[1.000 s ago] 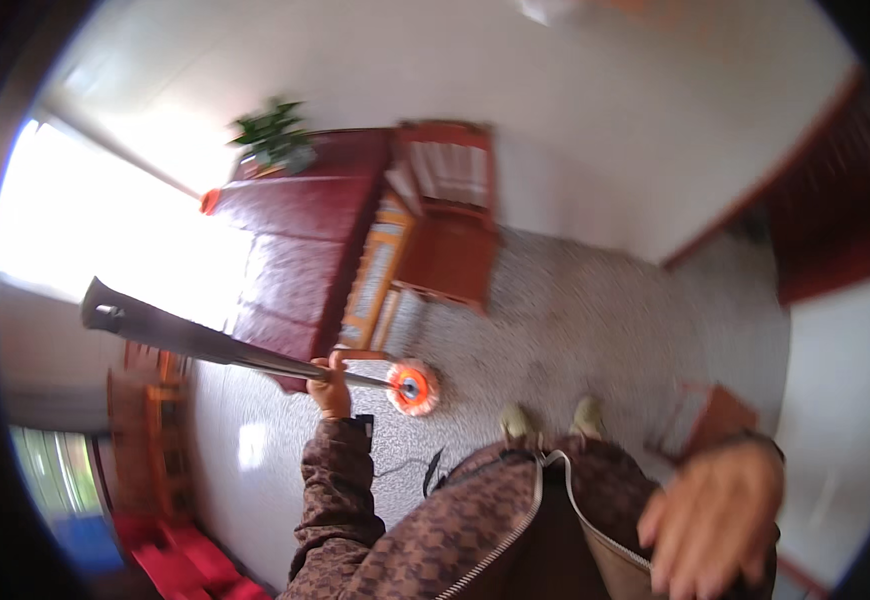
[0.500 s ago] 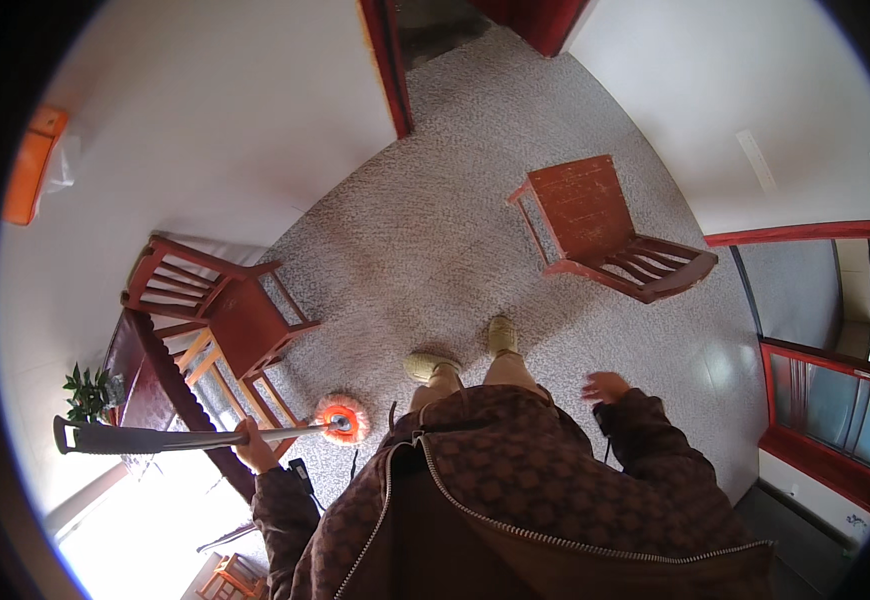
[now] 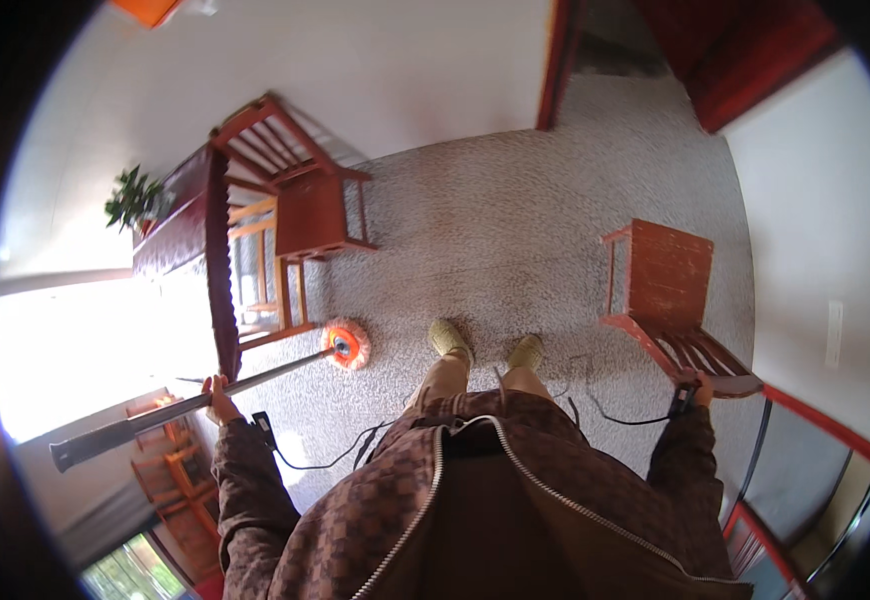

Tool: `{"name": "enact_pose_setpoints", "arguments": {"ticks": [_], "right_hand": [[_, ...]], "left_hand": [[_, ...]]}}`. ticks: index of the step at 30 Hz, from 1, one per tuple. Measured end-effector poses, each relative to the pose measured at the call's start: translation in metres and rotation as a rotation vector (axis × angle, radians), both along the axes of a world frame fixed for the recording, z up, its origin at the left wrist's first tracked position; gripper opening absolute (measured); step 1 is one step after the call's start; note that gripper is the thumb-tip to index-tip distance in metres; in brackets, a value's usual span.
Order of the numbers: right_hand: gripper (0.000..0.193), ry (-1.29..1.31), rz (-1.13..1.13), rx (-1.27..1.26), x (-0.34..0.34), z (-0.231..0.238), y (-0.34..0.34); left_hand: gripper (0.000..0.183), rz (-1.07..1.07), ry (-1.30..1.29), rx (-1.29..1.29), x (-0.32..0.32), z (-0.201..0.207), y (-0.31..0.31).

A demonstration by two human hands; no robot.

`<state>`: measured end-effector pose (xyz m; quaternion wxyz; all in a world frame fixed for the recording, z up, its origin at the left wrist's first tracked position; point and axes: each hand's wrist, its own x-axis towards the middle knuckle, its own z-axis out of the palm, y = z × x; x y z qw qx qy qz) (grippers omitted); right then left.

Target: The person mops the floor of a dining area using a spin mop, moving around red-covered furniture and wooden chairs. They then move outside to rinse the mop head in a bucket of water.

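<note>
Between table (image 3: 183,205) and chair (image 3: 668,275): left hand (image 3: 221,402) clamped on mop (image 3: 277,372), right hand (image 3: 696,388), grip unclear

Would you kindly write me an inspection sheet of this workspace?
Surface: grey mottled floor.
Things in hand: mop with round orange head; floor contact unclear.
Clutter: red-brown chair beside the covered table.
Hands: left hand grips the mop's pole; right hand is at the worn chair's backrest, grip unclear.
Cables: dark cables hang near both wrists.
Surroundings: white wall, green plant.
</note>
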<state>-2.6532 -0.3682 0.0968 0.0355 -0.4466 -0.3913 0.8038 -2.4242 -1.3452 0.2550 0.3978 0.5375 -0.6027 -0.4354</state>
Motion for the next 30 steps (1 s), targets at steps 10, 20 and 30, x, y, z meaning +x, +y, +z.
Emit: {"name": "enact_pose_setpoints", "arguments": {"ticks": [10,20,30], "right_hand": [[0.02,-0.253,0.552,0.323,-0.201,0.122,-0.099],[0.035,0.125,1.253,0.878,-0.288,0.207,-0.336],[0.021,0.322,1.833,0.824,-0.417,0.164,-0.597]], "left_hand": [[0.027,0.058,0.115,-0.127,0.027,0.026,-0.043],[0.026,0.18,0.121,-0.225,0.035,0.05,-0.065],[0.025,0.257,-0.01,-0.216,0.067,0.049,0.027]]}}
